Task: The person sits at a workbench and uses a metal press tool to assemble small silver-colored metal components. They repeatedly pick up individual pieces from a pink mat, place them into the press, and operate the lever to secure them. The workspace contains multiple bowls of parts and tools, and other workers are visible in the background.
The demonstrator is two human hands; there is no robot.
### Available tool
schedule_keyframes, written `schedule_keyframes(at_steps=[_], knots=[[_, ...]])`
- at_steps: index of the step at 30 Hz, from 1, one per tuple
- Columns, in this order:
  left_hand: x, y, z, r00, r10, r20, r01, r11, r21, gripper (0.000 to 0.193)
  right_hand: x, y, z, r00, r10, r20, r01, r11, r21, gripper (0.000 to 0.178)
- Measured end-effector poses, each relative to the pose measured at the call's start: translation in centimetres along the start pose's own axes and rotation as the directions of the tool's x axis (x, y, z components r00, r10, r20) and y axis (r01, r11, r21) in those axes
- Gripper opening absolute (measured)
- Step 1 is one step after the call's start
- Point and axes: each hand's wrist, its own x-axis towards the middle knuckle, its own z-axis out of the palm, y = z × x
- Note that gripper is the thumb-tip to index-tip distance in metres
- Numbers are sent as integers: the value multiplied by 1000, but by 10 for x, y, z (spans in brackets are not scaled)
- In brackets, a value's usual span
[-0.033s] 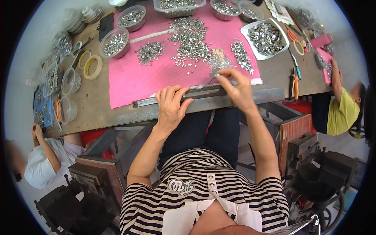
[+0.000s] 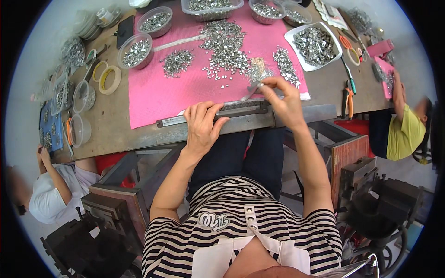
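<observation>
A long, narrow metal bar [image 2: 241, 110] with a row of small slots or links lies along the near edge of the pink mat [image 2: 153, 95]. My left hand [image 2: 202, 121] grips its left part, fingers curled over the top and thumb apart. My right hand [image 2: 285, 102] pinches a thin grey metal tool [image 2: 250, 94] above the bar's right end; its exact kind is unclear. Just beyond the tool lies a heap of fine silvery pins [image 2: 260, 74]. A larger spread of small shiny metal pieces [image 2: 227, 55] covers the mat's middle.
Clear tubs [image 2: 135, 52] and a white square tray [image 2: 303, 34] hold metal parts. Tape rolls [image 2: 110, 79] lie left; orange-handled pliers [image 2: 347, 99] lie right. Co-workers sit at both sides, one in a yellow shirt [image 2: 405, 132], one in white [image 2: 51, 199].
My right hand has shifted slightly to the right, and the tool in it has tilted and turned. My left hand stays in place on the bar.
</observation>
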Motion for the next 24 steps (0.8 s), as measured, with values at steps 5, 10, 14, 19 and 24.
schedule_keyframes(at_steps=[5, 10, 14, 19, 24], knots=[[-1, 1, 1, 1000, -22, -13, 22, 1000, -1, 43, 7, 4, -19, 999, 30, 36, -32, 999, 28, 19], [-1, 2, 2, 1000, -25, -13, 25, 1000, -3, 42, 6, 1, -30, 999, -26, -34, 28, 999, 42, 21], [-1, 2, 2, 999, -32, -13, 32, 999, -3, 42, 17, 4, -45, 999, -36, -29, 36, 999, 17, 21], [-1, 3, 1, 999, -26, -23, 26, 1000, 3, 44, 8, 7, -34, 997, -74, -21, 74, 997, 1, 22], [0, 3, 2, 999, -29, -23, 29, 1000, 0, 45, 2, 14, -34, 997, -67, -30, 66, 997, -30, 22]])
